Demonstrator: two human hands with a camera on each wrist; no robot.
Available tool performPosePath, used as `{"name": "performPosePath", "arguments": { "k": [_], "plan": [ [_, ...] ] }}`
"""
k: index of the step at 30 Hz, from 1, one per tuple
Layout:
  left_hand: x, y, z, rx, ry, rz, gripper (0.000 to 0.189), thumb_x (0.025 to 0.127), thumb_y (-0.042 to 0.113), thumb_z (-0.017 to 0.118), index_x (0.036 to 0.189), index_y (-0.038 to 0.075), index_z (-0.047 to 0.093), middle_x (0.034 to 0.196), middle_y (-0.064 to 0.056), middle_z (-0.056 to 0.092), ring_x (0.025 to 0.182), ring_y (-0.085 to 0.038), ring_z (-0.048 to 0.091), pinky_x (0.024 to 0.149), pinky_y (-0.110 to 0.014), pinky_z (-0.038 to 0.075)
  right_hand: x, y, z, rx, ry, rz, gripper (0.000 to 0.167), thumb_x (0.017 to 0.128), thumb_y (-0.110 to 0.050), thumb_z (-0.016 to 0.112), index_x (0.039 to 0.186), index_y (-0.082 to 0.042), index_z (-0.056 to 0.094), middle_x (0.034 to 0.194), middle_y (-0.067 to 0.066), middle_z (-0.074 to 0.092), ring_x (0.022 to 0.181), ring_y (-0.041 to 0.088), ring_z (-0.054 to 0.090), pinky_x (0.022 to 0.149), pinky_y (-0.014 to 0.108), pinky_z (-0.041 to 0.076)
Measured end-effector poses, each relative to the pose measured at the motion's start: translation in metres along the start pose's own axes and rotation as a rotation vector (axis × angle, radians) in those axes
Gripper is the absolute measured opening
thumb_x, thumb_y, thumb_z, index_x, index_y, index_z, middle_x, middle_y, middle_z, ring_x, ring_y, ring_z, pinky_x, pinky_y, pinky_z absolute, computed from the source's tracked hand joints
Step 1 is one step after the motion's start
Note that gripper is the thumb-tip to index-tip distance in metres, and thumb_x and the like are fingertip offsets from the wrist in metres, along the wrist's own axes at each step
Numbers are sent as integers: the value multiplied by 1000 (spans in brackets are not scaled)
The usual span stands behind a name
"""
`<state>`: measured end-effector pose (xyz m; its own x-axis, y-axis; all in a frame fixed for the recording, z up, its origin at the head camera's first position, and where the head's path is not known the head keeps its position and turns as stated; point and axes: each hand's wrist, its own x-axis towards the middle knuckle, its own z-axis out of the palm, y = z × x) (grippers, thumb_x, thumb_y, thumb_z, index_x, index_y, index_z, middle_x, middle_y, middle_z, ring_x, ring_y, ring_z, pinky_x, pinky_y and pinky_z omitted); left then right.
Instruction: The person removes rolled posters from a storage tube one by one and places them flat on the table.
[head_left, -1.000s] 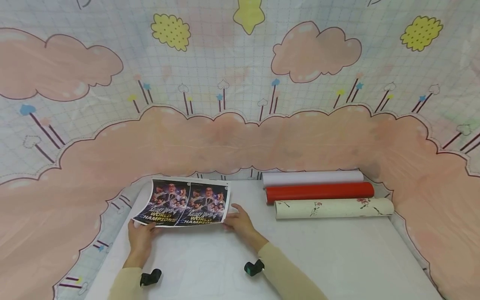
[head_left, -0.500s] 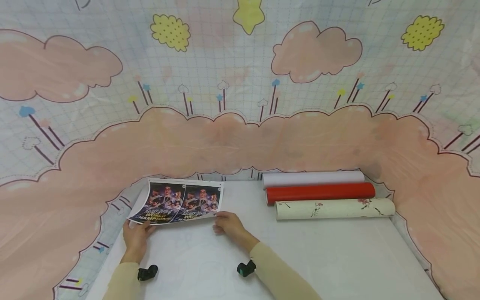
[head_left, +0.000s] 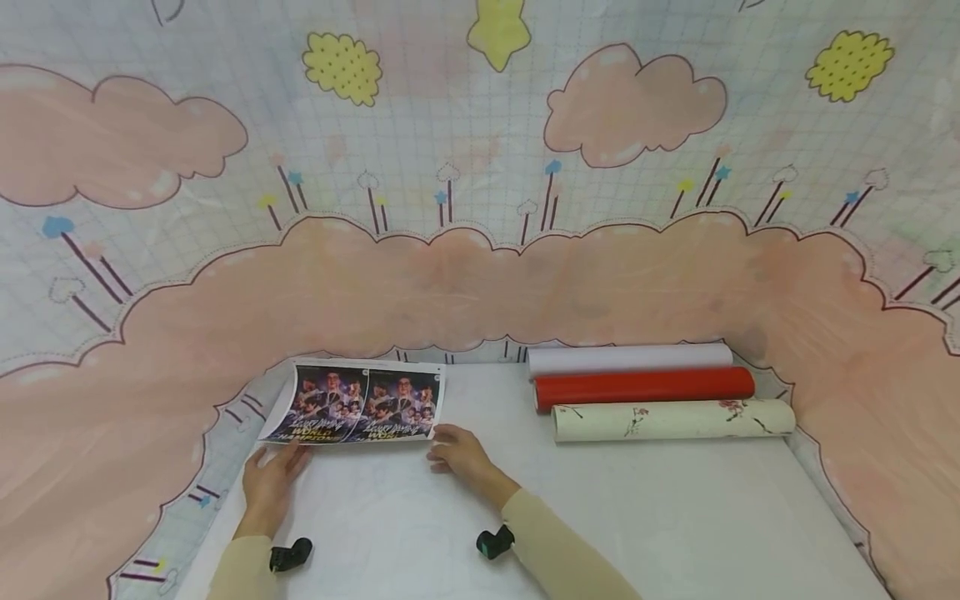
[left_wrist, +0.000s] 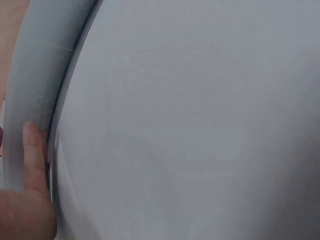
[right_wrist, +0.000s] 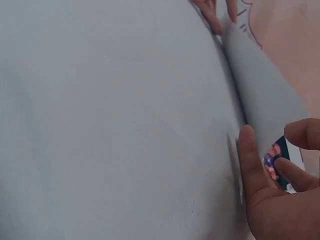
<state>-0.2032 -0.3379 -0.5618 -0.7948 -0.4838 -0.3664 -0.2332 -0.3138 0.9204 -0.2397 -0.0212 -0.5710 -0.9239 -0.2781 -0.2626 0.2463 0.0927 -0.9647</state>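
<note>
A printed poster sheet (head_left: 365,406) with two matching panels of people and "World Champions" lettering lies at the back left of the white table. Its left side curves, and the pale underside (right_wrist: 262,82) of its raised front edge shows in the right wrist view. My left hand (head_left: 268,485) is at the front left corner, fingers spread along the edge. One straight finger (left_wrist: 35,155) lies against the underside in the left wrist view. At the front right corner is my right hand (head_left: 467,460), its fingers apart around the sheet's edge without a visible pinch.
To the right at the back lie three rolls side by side: a white roll (head_left: 630,360), a red roll (head_left: 645,388) and a cream roll with flower print (head_left: 675,420). A cloud-patterned cloth (head_left: 487,287) rises behind and around the table (head_left: 637,517).
The poster has shifted left and its front edge has come down lower. Both hands moved left with it. The right fingers have loosened from the corner, and the left fingers have spread at theirs.
</note>
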Motion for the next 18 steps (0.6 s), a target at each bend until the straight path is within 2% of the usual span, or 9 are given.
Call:
{"name": "performPosePath", "arguments": {
  "k": [1, 3, 5, 7, 9, 13, 18],
  "plan": [
    [-3, -2, -2, 9, -1, 0, 93, 97, 24, 62, 157, 9, -9, 110, 9, 57, 85, 4, 67, 95, -20, 52, -1, 0, -1, -3, 7, 1, 47, 91, -4, 61, 137, -3, 52, 135, 20, 57, 94, 21, 70, 76, 30, 60],
    [-10, -6, -3, 37, 4, 9, 78, 99, 24, 59, 155, 7, 8, 93, 17, 61, 84, 4, 68, 92, -19, 54, -4, 0, -5, -17, 23, 3, 47, 90, -4, 61, 137, -4, 53, 136, 19, 57, 93, 20, 70, 76, 30, 60],
    [-19, -10, -1, 84, -5, 29, 55, 100, 23, 55, 144, 4, 28, 83, 19, 65, 83, 4, 69, 87, -19, 55, -7, 0, -10, -38, 37, 1, 46, 91, -6, 61, 136, -5, 54, 135, 18, 57, 92, 19, 70, 76, 30, 60],
    [-29, -13, 3, 123, -37, 33, 37, 101, 24, 54, 131, 7, 41, 81, 19, 66, 83, 4, 69, 85, -19, 56, -11, -2, -17, -55, 47, -12, 44, 92, -9, 60, 136, -7, 54, 135, 17, 58, 92, 18, 70, 76, 30, 60],
    [-39, -13, 10, 155, -86, 42, 30, 101, 25, 54, 123, 8, 45, 84, 18, 68, 85, 4, 69, 84, -19, 57, -14, -3, -24, -54, 50, -30, 43, 93, -11, 59, 135, -7, 55, 135, 16, 58, 93, 18, 70, 78, 31, 60],
    [-59, -9, 28, 171, -178, 87, 33, 102, 22, 53, 126, 2, 45, 90, 17, 70, 88, 2, 69, 83, -21, 57, -24, -6, -38, -58, 42, -40, 41, 95, -15, 58, 135, -10, 55, 135, 14, 59, 96, 18, 70, 79, 31, 60],
    [-84, -5, 55, 162, -287, 166, 26, 102, 14, 52, 121, -2, 50, 92, 14, 72, 90, -4, 71, 80, -25, 59, -42, -8, -53, -93, 11, -27, 42, 96, -15, 60, 137, -10, 53, 136, 14, 58, 97, 19, 70, 77, 32, 60]
  ]
}}
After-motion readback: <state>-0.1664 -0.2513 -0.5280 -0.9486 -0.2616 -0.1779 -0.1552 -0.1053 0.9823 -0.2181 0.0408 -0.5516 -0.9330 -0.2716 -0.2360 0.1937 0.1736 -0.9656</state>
